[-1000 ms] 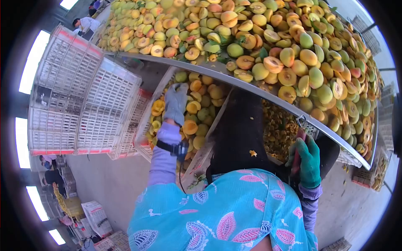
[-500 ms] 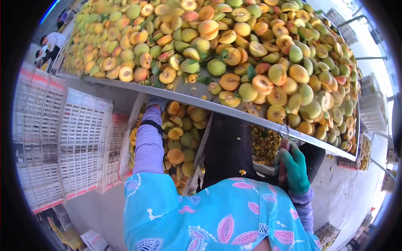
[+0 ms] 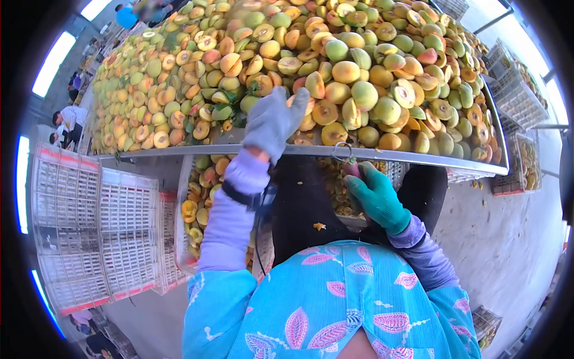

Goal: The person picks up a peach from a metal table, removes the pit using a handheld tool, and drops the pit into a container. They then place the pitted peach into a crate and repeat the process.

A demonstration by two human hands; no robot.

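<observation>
My left hand (image 3: pixel 274 124), in a grey glove, reaches over the metal table's near rim (image 3: pixel 209 149) to the apricot pile. Its thumb and fingers are apart beside reddish-yellow apricots (image 3: pixel 315 85); I see nothing held. My right hand (image 3: pixel 381 198), in a green glove, is closed around the reddish handle of a ring-ended tool (image 3: pixel 342 151), whose thin metal loop stands up at the table's edge. Whole and halved apricots (image 3: pixel 363 96) with some green leaves (image 3: pixel 222 112) cover the tabletop.
Below the table, left of my legs, a crate holds apricot halves (image 3: pixel 206 194). Another container with small brownish pieces (image 3: pixel 339 194) sits between my knees. White plastic crates (image 3: pixel 72 227) are stacked at left; filled crates (image 3: pixel 526 161) stand at right. People (image 3: pixel 70 122) are in the left background.
My left hand has risen from the crate under the table to the pile on top. My right hand with the ring-ended tool has shifted left and up in view. The camera view has shifted.
</observation>
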